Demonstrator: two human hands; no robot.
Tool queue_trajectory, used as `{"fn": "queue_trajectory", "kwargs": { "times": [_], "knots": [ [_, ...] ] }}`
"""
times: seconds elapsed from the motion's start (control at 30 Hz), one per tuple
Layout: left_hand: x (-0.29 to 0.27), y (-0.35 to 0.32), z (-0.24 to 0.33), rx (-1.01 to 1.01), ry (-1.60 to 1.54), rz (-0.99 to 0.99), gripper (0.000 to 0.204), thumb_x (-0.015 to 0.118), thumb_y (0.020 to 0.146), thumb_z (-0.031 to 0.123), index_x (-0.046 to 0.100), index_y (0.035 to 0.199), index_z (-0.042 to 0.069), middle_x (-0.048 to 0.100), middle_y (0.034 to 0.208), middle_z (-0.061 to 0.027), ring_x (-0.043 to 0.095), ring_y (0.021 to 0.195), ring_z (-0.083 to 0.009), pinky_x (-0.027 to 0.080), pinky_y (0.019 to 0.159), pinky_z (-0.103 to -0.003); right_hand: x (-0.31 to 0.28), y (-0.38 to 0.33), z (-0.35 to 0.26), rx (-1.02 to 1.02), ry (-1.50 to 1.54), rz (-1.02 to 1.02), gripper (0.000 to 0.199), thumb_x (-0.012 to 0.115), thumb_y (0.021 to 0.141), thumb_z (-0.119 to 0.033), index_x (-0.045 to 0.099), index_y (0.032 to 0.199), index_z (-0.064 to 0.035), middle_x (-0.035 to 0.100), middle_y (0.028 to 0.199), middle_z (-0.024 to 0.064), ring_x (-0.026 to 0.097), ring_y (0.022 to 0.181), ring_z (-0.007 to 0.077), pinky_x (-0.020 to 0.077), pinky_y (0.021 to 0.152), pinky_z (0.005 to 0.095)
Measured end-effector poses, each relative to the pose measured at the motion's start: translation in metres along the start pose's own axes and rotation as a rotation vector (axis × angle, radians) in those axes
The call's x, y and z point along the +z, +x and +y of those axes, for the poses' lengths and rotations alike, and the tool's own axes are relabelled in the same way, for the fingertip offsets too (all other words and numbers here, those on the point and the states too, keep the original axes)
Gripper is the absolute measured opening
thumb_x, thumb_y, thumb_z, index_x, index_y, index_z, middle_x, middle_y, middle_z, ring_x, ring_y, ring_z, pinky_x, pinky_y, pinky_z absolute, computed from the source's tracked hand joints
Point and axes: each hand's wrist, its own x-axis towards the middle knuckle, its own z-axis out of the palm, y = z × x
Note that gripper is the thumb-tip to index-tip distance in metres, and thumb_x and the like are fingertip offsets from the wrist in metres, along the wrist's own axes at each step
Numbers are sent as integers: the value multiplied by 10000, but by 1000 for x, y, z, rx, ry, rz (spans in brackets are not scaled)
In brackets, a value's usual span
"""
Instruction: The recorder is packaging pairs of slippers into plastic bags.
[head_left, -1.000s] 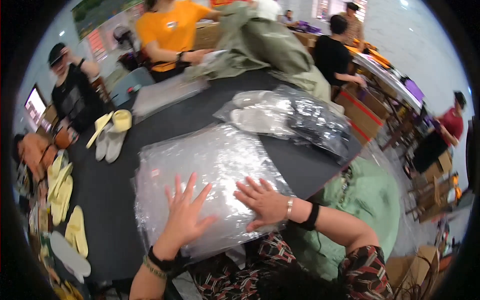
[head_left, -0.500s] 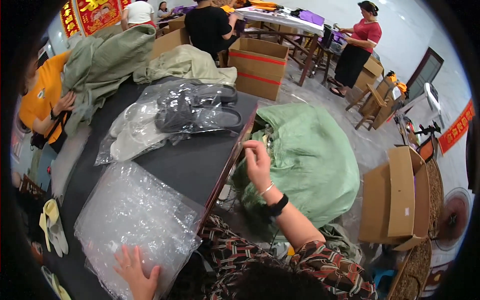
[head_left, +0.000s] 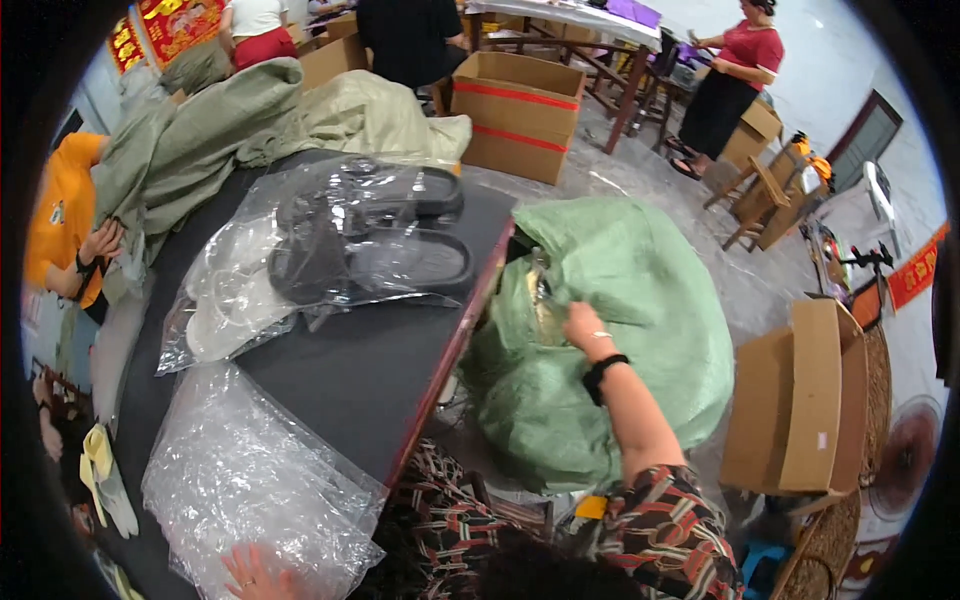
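My left hand (head_left: 262, 578) lies flat with its fingers spread on a stack of clear plastic bags (head_left: 235, 470) at the near end of the dark table. Past it, clear bags cover a pair of white slippers (head_left: 232, 300) and a pair of black slides (head_left: 415, 258). To the right of the table stands a bulging green woven sack (head_left: 650, 270), its mouth partly open with something shiny showing inside. My right hand (head_left: 583, 327) is closed at the edge of that opening, its fingers curled on the sack's fabric; the fingertips are partly hidden.
Yellow slippers (head_left: 97, 460) rest at the table's left. Another person in orange (head_left: 62, 215) handles an olive sack (head_left: 190, 130) across the table. Cardboard boxes stand behind (head_left: 515, 115) and at the right (head_left: 790, 400). A person in red (head_left: 745, 60) stands by a far table.
My right hand has moved right and down from above the table's edge onto the sack's mouth. My left hand stays on the bags, a little lower in view. The view has shifted slightly.
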Motion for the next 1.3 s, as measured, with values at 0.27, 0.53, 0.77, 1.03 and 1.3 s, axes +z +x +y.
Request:
{"fn": "queue_trajectory", "kwargs": {
  "times": [0.27,0.53,0.77,1.03,1.3],
  "knots": [
    [2,12,21,6,-65,-50,561,462,1008,437,435,1494,157,355,1551,-181,238,1450,-439,108,1115,-686,-73,-27,51,94,-29,1,244,646,848,-159,684,1024,5,685,1024,254,672,952,384,535,837,470],
    [-3,3,11,0,-109,22,547,493,985,391,455,1473,146,383,1529,-185,263,1439,-431,118,1116,-683,-245,-40,-255,-561,943,354,372,669,919,-131,524,1242,-18,668,965,107,649,849,211,530,753,322],
    [-13,-1,11,-1,-186,67,549,537,962,384,488,1433,107,385,1524,-180,264,1446,-412,118,1093,-719,-290,-89,-398,-764,-72,460,900,776,785,-489,337,1494,-151,342,1513,232,375,1326,530,418,997,611],
    [-24,-23,-4,26,-294,165,561,586,946,369,492,1419,82,367,1532,-191,252,1453,-406,138,1093,-713,-252,-8,-377,-488,241,155,933,862,686,-452,392,1428,-136,541,1272,247,634,1048,405,518,879,447],
    [-36,-42,-18,122,-339,247,559,666,899,299,509,1382,64,395,1505,-194,299,1423,-409,194,1075,-702,-291,-5,-378,-699,883,316,212,748,828,-154,604,876,-6,601,696,47,568,616,160,472,571,316]
  ]
}}
